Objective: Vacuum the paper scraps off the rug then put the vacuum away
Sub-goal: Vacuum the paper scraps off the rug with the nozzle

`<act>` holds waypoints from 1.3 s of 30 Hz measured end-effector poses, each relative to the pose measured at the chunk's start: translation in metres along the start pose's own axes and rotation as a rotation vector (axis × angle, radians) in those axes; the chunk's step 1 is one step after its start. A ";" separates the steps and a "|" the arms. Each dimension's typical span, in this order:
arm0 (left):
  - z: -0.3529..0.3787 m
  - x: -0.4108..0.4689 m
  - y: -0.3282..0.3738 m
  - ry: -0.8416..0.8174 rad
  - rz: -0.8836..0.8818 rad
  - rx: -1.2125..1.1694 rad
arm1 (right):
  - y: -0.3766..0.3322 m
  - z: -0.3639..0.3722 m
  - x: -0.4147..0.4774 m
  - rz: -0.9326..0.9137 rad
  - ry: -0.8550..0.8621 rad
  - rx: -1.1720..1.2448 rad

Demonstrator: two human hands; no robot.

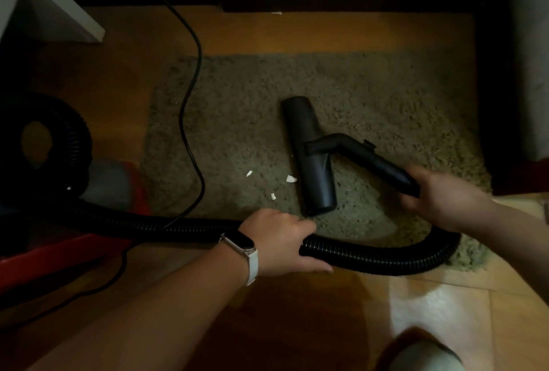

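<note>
Gripping wand [371,159] with our right hand [439,192], hose [386,257] with our left hand [282,240]; 3 scraps [291,179] lying just left of nozzle [309,156].

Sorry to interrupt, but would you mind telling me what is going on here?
A person is vacuuming a rug. Their right hand grips the black wand, with its nozzle resting on the rug, and their left hand holds the ribbed hose. Three white paper scraps lie on the rug just left of the nozzle, not yet picked up. The red vacuum sits at the left.
</note>
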State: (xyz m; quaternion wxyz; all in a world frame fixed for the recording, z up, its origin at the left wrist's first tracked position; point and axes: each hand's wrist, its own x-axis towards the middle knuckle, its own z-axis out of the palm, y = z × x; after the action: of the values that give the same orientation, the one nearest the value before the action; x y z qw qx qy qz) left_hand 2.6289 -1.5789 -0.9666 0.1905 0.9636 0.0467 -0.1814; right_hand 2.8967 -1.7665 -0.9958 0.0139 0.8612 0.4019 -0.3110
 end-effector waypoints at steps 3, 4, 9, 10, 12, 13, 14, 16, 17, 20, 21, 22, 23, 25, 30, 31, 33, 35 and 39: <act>0.005 -0.005 -0.002 -0.029 -0.005 0.009 | -0.009 0.009 -0.003 0.011 -0.044 -0.035; 0.006 -0.008 -0.003 -0.032 -0.010 0.014 | -0.012 0.012 -0.003 -0.002 -0.053 -0.041; 0.015 -0.021 -0.010 -0.072 -0.028 0.021 | -0.037 0.017 0.003 -0.065 -0.070 -0.150; 0.016 -0.023 -0.012 -0.080 -0.034 0.010 | -0.043 0.016 0.005 -0.084 -0.081 -0.169; 0.017 -0.026 -0.015 -0.085 -0.043 0.008 | -0.056 0.013 0.010 -0.125 -0.100 -0.203; 0.017 -0.028 -0.016 -0.089 -0.046 0.015 | -0.063 0.011 0.013 -0.139 -0.105 -0.222; 0.018 -0.031 -0.018 -0.096 -0.050 0.020 | -0.070 0.011 0.015 -0.149 -0.111 -0.238; 0.018 -0.036 -0.022 -0.104 -0.060 0.025 | -0.081 0.010 0.019 -0.157 -0.129 -0.251; 0.017 -0.038 -0.023 -0.106 -0.066 0.023 | -0.085 0.010 0.021 -0.157 -0.134 -0.257; 0.016 -0.041 -0.024 -0.126 -0.077 0.006 | -0.091 0.010 0.021 -0.156 -0.122 -0.284; 0.015 -0.041 -0.024 -0.133 -0.076 0.007 | -0.092 0.009 0.020 -0.152 -0.121 -0.288; 0.015 -0.040 -0.023 -0.138 -0.076 0.008 | -0.092 0.009 0.019 -0.149 -0.121 -0.288; 0.014 -0.039 -0.023 -0.139 -0.077 0.008 | -0.091 0.009 0.019 -0.150 -0.117 -0.287; 0.013 -0.039 -0.023 -0.149 -0.079 0.005 | -0.093 0.010 0.020 -0.164 -0.107 -0.283; 0.014 -0.049 -0.021 -0.203 -0.105 -0.019 | -0.105 0.015 0.027 -0.250 -0.124 -0.234; 0.014 -0.051 -0.020 -0.205 -0.117 -0.026 | -0.106 0.015 0.027 -0.264 -0.120 -0.220; 0.012 -0.053 -0.020 -0.205 -0.133 -0.042 | -0.100 0.017 0.027 -0.295 -0.095 -0.184; 0.010 -0.052 -0.017 -0.196 -0.133 -0.048 | -0.088 0.021 0.024 -0.307 -0.081 -0.117; 0.003 -0.043 -0.011 -0.129 -0.120 -0.030 | -0.058 0.019 0.017 -0.221 -0.042 0.003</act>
State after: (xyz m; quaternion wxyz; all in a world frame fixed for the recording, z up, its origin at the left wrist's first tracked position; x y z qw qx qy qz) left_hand 2.5863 -1.5705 -0.9577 0.1964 0.9425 0.0947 -0.2533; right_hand 2.8543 -1.7202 -1.0073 -0.0132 0.8049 0.4936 -0.3292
